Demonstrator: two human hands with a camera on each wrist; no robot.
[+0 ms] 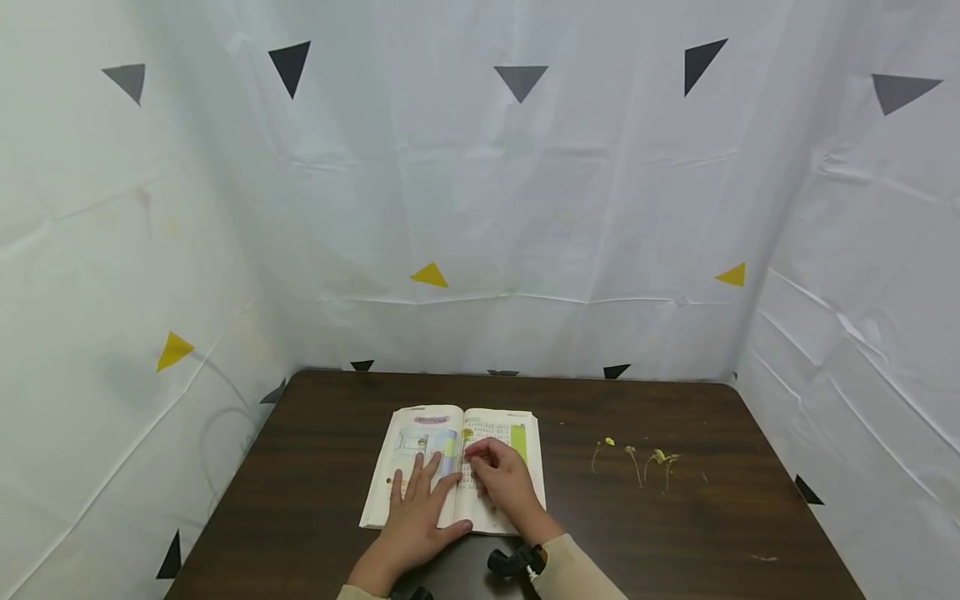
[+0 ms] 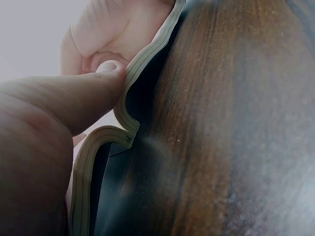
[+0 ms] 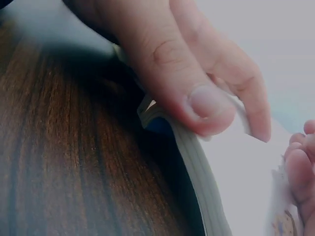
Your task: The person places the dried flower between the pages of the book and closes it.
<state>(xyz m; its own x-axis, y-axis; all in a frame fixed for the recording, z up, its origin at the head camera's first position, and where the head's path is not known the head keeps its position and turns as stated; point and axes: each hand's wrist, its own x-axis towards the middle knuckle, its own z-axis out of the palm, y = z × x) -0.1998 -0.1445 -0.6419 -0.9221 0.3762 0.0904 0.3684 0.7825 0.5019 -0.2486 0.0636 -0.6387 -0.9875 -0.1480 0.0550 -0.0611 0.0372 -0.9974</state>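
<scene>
An open book with printed pages lies on the dark wooden table. My left hand rests flat with spread fingers on the left page, its thumb reaching over the lower edge of the right page. Over the right page, near the gutter, is my right hand, fingers bent and thumb close to index finger. Whether they pinch anything is hidden. Just above those fingertips shows a small yellow-green spot, printed or a flower, I cannot tell. The left wrist view shows the left thumb against the book's lower edge.
Several thin-stemmed yellow flowers lie on the table right of the book. Small bits are scattered near them. White sheeting with triangles stands behind and at both sides. A black wrist device sits by the right wrist.
</scene>
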